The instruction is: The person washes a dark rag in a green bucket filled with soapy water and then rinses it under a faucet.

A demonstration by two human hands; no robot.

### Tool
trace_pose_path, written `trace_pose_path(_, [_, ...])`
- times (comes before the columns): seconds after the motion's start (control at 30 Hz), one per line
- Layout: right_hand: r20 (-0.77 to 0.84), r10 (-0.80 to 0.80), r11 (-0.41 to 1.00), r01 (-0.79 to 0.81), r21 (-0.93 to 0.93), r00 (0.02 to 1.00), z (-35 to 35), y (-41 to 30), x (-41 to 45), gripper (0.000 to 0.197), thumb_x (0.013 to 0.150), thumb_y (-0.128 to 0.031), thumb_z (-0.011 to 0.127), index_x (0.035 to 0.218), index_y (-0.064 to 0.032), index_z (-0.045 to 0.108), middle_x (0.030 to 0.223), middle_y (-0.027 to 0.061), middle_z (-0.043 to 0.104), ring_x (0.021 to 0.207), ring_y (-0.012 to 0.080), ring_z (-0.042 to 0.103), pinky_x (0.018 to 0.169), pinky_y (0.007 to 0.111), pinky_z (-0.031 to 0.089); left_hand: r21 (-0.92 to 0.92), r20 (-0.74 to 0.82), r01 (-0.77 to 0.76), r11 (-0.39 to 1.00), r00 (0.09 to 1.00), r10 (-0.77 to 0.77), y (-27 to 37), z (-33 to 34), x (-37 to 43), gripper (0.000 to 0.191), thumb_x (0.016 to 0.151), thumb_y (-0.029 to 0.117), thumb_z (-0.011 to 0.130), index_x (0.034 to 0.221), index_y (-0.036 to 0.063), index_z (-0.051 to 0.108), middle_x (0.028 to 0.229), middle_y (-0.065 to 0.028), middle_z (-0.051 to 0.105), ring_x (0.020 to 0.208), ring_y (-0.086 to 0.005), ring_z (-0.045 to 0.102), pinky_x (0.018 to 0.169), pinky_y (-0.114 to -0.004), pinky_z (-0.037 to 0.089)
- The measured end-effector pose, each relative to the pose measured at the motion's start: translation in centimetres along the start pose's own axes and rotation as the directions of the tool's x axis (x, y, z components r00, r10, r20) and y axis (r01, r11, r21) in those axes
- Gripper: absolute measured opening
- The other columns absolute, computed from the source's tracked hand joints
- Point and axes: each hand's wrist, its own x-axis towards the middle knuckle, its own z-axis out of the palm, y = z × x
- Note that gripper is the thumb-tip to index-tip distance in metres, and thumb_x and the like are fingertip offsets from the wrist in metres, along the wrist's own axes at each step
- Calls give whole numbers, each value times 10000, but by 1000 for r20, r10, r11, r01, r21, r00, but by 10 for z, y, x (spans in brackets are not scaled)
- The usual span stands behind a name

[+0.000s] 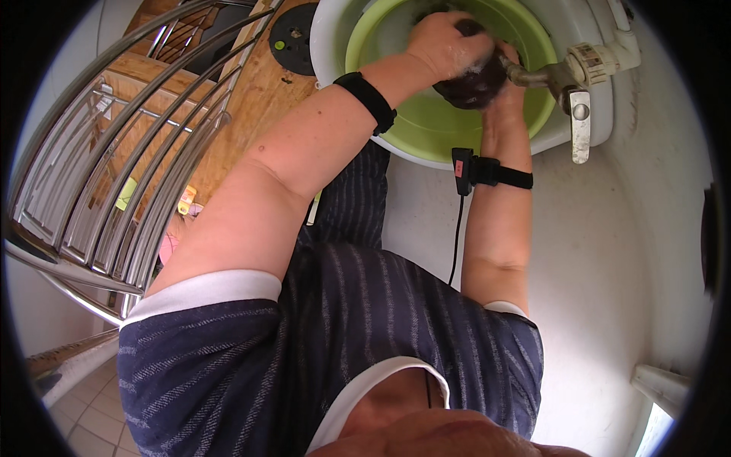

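Observation:
My left hand (451, 45) is closed on a dark, wet, bunched cloth (471, 88), part of which shows between the fingers. Behind and beneath the cloth, my right hand (505, 100) holds its other side; the cloth and the tap partly hide its fingers. Both hands are wet, with some suds, over a light green plastic basin (400, 123) of cloudy water. The basin sits in a white sink (331, 34). A metal tap (531, 77) reaches over the basin's right side, close beside my right hand.
A white pipe fitting (588, 63) and the tap's lever handle (580, 125) stand at the right by the wall. Curved metal rails (114, 131) fill the left side. A round black perforated disc (294, 40) lies on a wooden surface (245, 114) left of the sink.

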Motion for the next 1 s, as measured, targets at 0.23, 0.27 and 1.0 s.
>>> trace_pose_path(0.23, [56, 219, 969, -224, 105, 974, 7, -1, 13, 386, 922, -310, 400, 1138, -5, 498, 1101, 126, 552, 991, 241, 551, 831, 364, 482, 342, 7, -264, 902, 960, 278, -16, -2, 15, 337, 713, 345, 576, 930, 100, 658, 831, -169, 643, 805, -324, 614, 724, -345, 500])
trace_pose_path(0.27, [64, 173, 983, -176, 47, 983, 6, 1, 14, 415, 921, -346, 396, 1151, -14, 491, 1139, 130, 539, 1026, 248, 541, 845, 380, 478, 341, 48, -270, 901, 962, 270, -22, -2, 17, 371, 728, 337, 581, 1020, 115, 640, 894, -161, 649, 869, -310, 615, 758, -334, 490])
trace_pose_path(1.0, [176, 37, 984, -67, 166, 984, -23, -10, -18, 477, 829, -257, 539, 1222, -3, 448, 1176, 131, 527, 1088, 261, 511, 959, 386, 406, -734, 409, 473, 487, 881, -239, -31, -4, 7, 432, 760, 289, 697, 1080, 32, 561, 1052, -92, 614, 976, -235, 586, 874, -355, 460])
